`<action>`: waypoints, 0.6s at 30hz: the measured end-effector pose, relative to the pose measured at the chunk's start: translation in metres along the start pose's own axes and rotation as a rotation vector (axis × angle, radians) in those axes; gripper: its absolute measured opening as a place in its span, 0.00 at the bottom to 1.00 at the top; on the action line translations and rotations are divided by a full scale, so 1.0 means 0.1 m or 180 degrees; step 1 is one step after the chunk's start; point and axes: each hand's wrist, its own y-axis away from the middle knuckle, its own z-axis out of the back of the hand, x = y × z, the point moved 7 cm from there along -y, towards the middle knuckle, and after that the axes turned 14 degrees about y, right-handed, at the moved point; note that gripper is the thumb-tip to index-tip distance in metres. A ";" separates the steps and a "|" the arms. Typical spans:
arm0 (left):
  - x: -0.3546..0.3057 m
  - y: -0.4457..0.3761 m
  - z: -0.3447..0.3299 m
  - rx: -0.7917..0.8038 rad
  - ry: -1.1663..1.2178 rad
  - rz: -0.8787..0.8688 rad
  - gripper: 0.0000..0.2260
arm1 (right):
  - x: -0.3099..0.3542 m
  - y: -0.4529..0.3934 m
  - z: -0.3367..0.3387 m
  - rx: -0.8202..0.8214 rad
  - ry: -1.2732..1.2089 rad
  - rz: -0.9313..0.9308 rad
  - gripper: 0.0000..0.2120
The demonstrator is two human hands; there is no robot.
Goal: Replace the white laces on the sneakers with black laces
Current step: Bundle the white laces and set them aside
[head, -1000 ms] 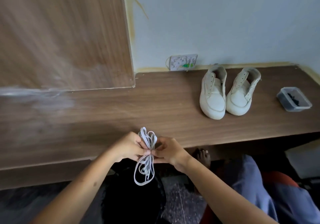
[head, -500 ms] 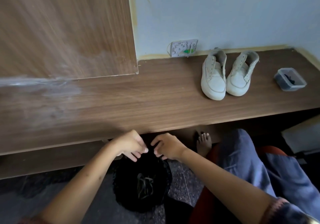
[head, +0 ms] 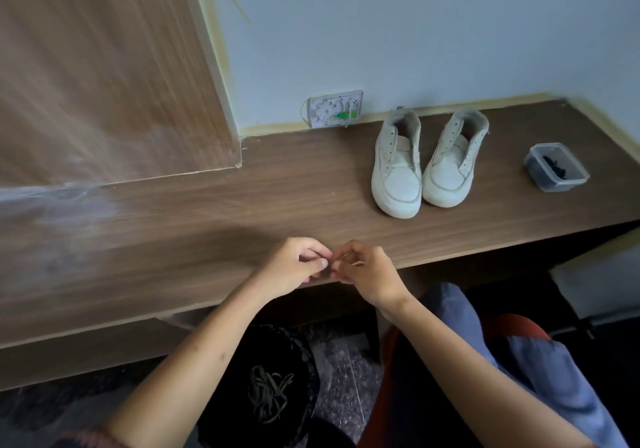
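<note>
Hard to say what's going on between your fingertips. Your left hand [head: 294,263] and right hand [head: 367,272] meet over the front edge of the wooden desk [head: 194,219], fingers curled in, tips nearly touching, and I can't tell if you're pinching anything or just have them bunched up. Nothing shows between them at this size.

The white laces [head: 267,398] are a loose tangled bundle lying in a dark round bin [head: 304,361] on the floor below the desk, right under your left forearm and well apart from both hands. They look greyish in the shadow down there, and part of the bin is hidden by your arm.

The sneakers [head: 426,163] sit side by side on the desk back by the wall, toes pointing toward you, up and to the right of your hands, well out of touch. Both are white, with bare eyelets and tongues showing. To their right there's a small clear plastic container [head: 556,167] with something black inside, probably the black laces [head: 554,165], but it's too small to be sure.
</note>
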 end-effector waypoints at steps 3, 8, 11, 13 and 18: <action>-0.15 -0.27 -0.23 -0.0058 -0.0041 -0.0171 0.08 | -0.11 -0.12 0.30 -0.0229 -0.0156 -0.0020 0.03; -0.40 -0.70 -0.59 -0.0163 -0.0098 -0.0458 0.09 | -0.25 -0.31 0.81 -0.0585 -0.0217 0.0034 0.04; -0.58 -0.95 -0.77 -0.0349 -0.0167 -0.0794 0.10 | -0.24 -0.39 1.19 -0.1216 0.0249 0.0203 0.06; -0.68 -1.12 -0.85 -0.0545 -0.0154 -0.0993 0.15 | -0.24 -0.45 1.43 -0.1685 0.0702 0.0314 0.11; -0.74 -1.57 -1.00 -0.0844 -0.0131 -0.0814 0.37 | -0.49 -0.84 1.77 -0.1528 0.1901 -0.0023 0.32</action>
